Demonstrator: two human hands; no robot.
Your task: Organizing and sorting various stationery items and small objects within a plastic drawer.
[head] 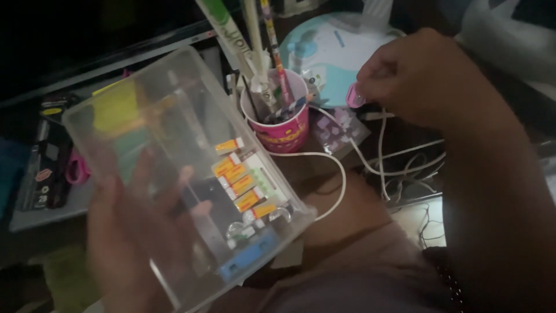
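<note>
Clear rectangular plastic storage box [174, 162] is held tilted at the near left of the scene, its far corner raised toward the dark shelf and its near corner dipping toward the lap. It is supported from beneath by the left hand [130, 232], whose fingers are seen spread flat against the underside through the transparent wall; the view of them is blurred. Inside the box, a row of small orange-and-white tubes [242, 184] is gathered along the right wall, a blue rectangular block [246, 258] is lodged at the near end, and a yellow pad-like sheet [116, 107] is seen at the far end. Some small metal rings appear beside the tubes, though they are too dim to be told for certain. No lid is seen on the box, and its contents are judged to be settled already, so sorting is taken to be well under way, with one small piece not yet put in.

Farther right, a small pink object [354, 95] is pinched between thumb and fingertips of the right hand [417, 75], well apart from the box; what the object is cannot be told. White cables [359, 162] are trailed across the surface below that hand. Between the two hands, farther off, a pink round cup [278, 119] is stood upright, and long pencils and pens [255, 40] are kept in it. Behind it a pale blue round item [330, 49] is laid
</note>
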